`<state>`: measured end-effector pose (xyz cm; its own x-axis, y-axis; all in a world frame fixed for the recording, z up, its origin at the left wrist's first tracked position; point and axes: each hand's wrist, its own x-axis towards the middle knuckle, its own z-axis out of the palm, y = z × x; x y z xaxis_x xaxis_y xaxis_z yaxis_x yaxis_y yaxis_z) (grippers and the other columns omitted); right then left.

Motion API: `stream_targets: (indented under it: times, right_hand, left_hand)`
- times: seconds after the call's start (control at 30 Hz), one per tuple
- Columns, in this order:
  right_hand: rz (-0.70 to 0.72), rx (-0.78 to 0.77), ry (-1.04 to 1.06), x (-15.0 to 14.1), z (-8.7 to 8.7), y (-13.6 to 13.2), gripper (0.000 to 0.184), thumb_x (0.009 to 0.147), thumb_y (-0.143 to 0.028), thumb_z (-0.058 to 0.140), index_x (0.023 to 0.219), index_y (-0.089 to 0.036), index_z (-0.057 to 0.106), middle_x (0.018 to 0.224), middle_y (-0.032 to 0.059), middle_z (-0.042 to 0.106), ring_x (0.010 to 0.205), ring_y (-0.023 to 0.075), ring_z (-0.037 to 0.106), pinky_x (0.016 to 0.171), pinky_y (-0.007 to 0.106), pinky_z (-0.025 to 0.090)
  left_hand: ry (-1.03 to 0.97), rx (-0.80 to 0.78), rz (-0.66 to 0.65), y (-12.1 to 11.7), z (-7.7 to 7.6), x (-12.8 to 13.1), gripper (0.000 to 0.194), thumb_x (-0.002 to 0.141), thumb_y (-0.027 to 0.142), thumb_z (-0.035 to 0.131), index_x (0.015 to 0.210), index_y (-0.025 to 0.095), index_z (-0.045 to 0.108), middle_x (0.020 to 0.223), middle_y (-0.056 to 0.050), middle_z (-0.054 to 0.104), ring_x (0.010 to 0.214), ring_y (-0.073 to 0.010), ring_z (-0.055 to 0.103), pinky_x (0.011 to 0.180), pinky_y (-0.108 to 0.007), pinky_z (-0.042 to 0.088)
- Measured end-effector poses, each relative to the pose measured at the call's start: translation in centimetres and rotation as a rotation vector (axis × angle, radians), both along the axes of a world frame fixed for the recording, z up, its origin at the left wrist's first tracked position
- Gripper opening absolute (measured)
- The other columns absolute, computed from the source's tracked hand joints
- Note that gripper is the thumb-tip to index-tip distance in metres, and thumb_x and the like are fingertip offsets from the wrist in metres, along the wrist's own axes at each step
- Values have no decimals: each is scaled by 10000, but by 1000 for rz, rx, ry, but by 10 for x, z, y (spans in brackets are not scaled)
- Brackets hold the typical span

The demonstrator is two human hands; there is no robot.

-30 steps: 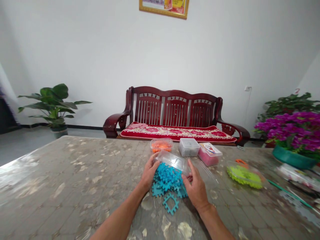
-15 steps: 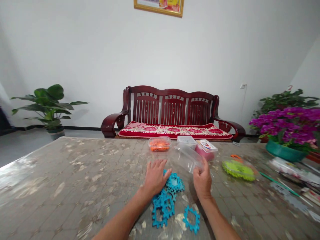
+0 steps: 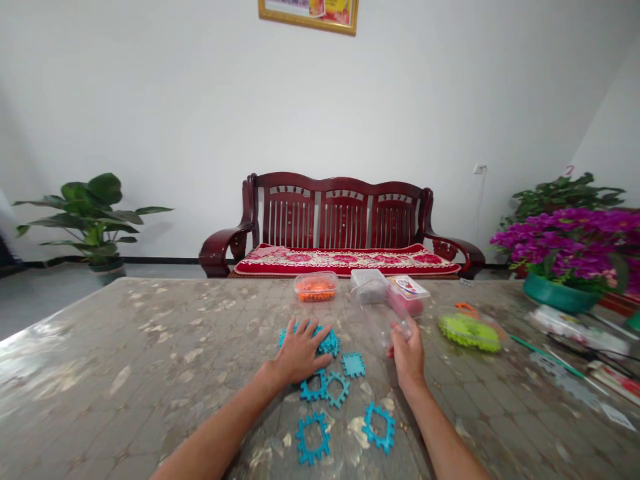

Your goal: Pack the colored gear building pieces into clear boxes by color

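Note:
My left hand [image 3: 300, 353] lies flat with fingers spread on a small heap of blue foam interlocking pieces [image 3: 327, 344], holding none of them. My right hand [image 3: 407, 357] grips the edge of a clear plastic lid [image 3: 381, 323], raised a little above the table. More blue pieces lie loose nearer me: several square frames [image 3: 313, 438] [image 3: 378, 428] [image 3: 314, 387] and a solid toothed square [image 3: 353, 365]. The heap's middle is hidden under my palm.
Beyond my hands stand a clear tub of orange pieces [image 3: 316, 287], a clear tub with dark contents [image 3: 369, 287] and a pink-filled box [image 3: 407, 297]. Green pieces in clear plastic [image 3: 469, 332] lie right, before a flowering plant [image 3: 575, 240]. The table's [image 3: 150, 333] far edge faces a red wooden sofa [image 3: 343, 220].
My left hand has let go of the lid and now rests on the blue heap. The blue pieces have spread apart across the table. My right hand still holds the lid.

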<state>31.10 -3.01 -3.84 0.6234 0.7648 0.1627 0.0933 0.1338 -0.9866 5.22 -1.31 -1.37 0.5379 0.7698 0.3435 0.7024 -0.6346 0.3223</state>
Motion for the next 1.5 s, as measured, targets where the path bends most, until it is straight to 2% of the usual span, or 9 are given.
stream_targets:
  times: [0.13,0.3,0.4,0.77,0.87,0.97,1.07,1.23,1.5]
  right_hand:
    - [-3,17,65,-2,4,-1,751,679,-398,565,1387,-159,486,1177,115,678,462,94,520,408,246,469]
    - [-12,38,73,-2,4,-1,704,686,-397,582,1349,-167,517,1086,82,704,463,101,523,396,237,455]
    - [-7,15,57,-1,2,-1,694,693,-412,582,1337,-161,524,1065,76,718,458,95,520,391,221,442]
    - [108,-100,23,1,10,-8,712,694,-539,610,1280,-136,597,808,41,764,432,135,485,410,259,383]
    - [135,-71,-45,5,8,-6,645,705,-559,591,1182,-131,659,777,61,769,542,192,594,509,295,459]
    - [159,-65,-174,7,4,-4,570,719,-550,571,1097,-147,707,786,76,777,763,268,693,697,358,530]
    - [182,-71,-268,5,-1,-3,542,741,-548,544,1068,-155,723,786,81,781,910,307,707,868,417,521]
    - [274,-30,-308,12,1,-4,577,851,-622,476,1130,-177,715,1020,106,781,990,303,700,891,424,537]
    - [-136,-569,-1018,43,9,-7,697,875,-477,527,1436,-66,480,1502,226,475,1395,397,408,1101,539,356]
  left_hand:
    - [47,-25,-40,-24,7,5,547,901,477,634,1423,341,539,1479,-110,539,1437,-392,375,1186,-668,145]
    - [122,-55,-404,-76,4,25,720,874,698,558,1506,387,407,1598,-128,377,1475,-416,310,1174,-712,104]
    - [140,-50,-455,-77,0,27,692,899,684,532,1507,378,407,1572,-124,422,1461,-408,343,1184,-698,101]
    - [46,70,-119,-10,-9,6,367,1016,462,456,1289,305,644,1488,-76,536,1437,-334,395,1212,-622,175]
    - [-423,-89,143,-7,-3,9,496,1029,502,346,1375,228,572,1503,-123,512,1426,-312,416,1205,-542,268]
    - [-844,-485,118,-7,11,16,646,1005,613,279,1491,213,424,1525,-147,479,1392,-312,468,1105,-484,420]
    - [-888,-808,3,-10,20,27,734,919,624,515,1526,241,359,1488,-153,515,1260,-323,585,977,-432,507]
    - [-914,-767,173,-11,7,42,696,869,532,615,1449,187,445,1250,-126,643,920,-246,699,742,-305,529]
    - [-1007,-873,362,-11,4,34,612,950,554,482,1459,223,401,1280,-129,635,901,-237,695,686,-291,500]
